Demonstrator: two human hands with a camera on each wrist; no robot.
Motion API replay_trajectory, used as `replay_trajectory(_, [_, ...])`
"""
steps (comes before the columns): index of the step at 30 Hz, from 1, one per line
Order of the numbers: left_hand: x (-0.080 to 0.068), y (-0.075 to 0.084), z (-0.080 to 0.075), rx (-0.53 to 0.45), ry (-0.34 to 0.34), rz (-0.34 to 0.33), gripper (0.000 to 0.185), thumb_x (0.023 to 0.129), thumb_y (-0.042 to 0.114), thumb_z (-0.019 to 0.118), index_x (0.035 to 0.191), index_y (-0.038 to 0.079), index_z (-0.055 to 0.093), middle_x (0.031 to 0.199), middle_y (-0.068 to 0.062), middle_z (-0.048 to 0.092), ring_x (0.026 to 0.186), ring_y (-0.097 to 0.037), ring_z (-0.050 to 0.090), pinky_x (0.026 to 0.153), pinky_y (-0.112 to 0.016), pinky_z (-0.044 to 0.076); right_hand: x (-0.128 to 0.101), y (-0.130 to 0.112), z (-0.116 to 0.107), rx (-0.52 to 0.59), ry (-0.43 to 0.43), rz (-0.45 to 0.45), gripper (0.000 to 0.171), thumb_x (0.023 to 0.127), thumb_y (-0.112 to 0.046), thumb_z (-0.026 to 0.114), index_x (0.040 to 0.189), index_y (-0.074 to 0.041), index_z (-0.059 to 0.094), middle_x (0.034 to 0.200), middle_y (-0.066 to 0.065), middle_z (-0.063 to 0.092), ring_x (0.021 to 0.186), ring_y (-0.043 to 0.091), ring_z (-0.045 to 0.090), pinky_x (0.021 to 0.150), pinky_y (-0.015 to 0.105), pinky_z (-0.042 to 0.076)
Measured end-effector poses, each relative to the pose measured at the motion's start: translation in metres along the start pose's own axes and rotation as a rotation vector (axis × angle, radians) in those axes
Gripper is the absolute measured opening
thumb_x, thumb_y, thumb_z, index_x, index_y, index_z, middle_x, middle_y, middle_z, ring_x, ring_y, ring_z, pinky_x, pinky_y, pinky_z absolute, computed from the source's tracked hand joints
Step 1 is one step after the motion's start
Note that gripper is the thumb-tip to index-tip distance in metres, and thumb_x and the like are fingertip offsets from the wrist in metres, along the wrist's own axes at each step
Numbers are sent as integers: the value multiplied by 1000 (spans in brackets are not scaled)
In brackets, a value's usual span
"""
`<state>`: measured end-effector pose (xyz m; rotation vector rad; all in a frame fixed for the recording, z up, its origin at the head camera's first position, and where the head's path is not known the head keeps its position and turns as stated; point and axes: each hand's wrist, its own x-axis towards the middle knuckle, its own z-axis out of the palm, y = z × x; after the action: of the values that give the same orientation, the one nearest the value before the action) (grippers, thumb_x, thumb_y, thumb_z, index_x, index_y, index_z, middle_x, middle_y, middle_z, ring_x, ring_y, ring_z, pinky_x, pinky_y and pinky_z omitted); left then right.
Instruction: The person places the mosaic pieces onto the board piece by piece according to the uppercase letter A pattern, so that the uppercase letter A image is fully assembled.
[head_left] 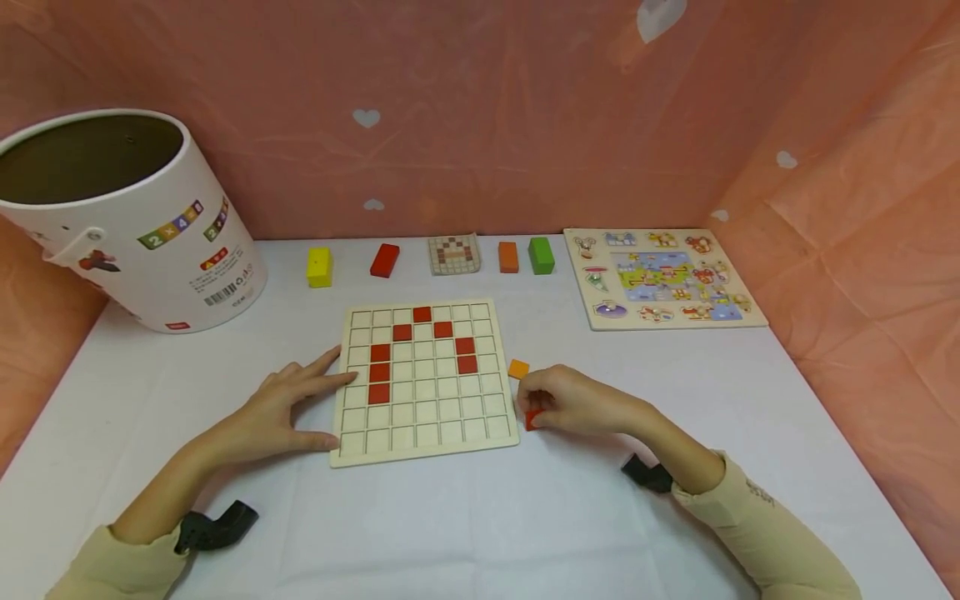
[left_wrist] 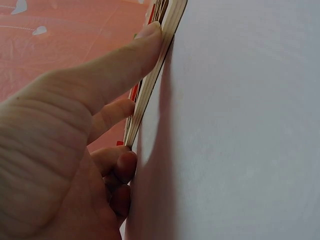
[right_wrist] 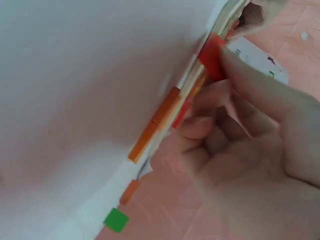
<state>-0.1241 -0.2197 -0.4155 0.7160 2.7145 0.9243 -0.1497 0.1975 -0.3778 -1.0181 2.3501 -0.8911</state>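
A pale wooden grid board point(head_left: 427, 433) lies flat on the white cloth, with several red square tiles point(head_left: 380, 372) forming an arch-like pattern in its cells. My left hand point(head_left: 281, 408) rests at the board's left edge, thumb and fingers spread and touching the rim; in the left wrist view the thumb point(left_wrist: 120, 65) presses on that edge. Just off the board's right side, my right hand point(head_left: 573, 402) pinches a red tile point(head_left: 533, 419) between thumb and fingers, also visible as a red tile point(right_wrist: 212, 57) in the right wrist view. An orange tile point(head_left: 519, 369) lies beside this hand.
Along the back stand a yellow block point(head_left: 319, 267), a red block point(head_left: 385, 261), a small pattern card point(head_left: 454, 254), an orange block point(head_left: 508, 257) and a green block point(head_left: 542, 256). A picture puzzle board point(head_left: 592, 317) lies back right; a large white bucket point(head_left: 172, 275) stands back left.
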Motion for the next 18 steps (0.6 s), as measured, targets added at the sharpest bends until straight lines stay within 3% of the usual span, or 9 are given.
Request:
replay_trajectory(6, [0,-2,1,4,5,6,85,73,53,84,144,17,55,164,-14,22,100,-17,37,83,-43,31,18,-5,-2,24,79,-5,16,87,8,67,94,-6,66,86,-2,62,79,13,54,72,27,47])
replay_trajectory(18, [1,-3,3,16,-1,-15,87,72,55,83,146,20,53,165,-12,21,100,-15,37,85,-43,31,62,-12,1,58,104,24,24,87,14,58,103,0,70,93,4,65,85,17,54,77,27,47])
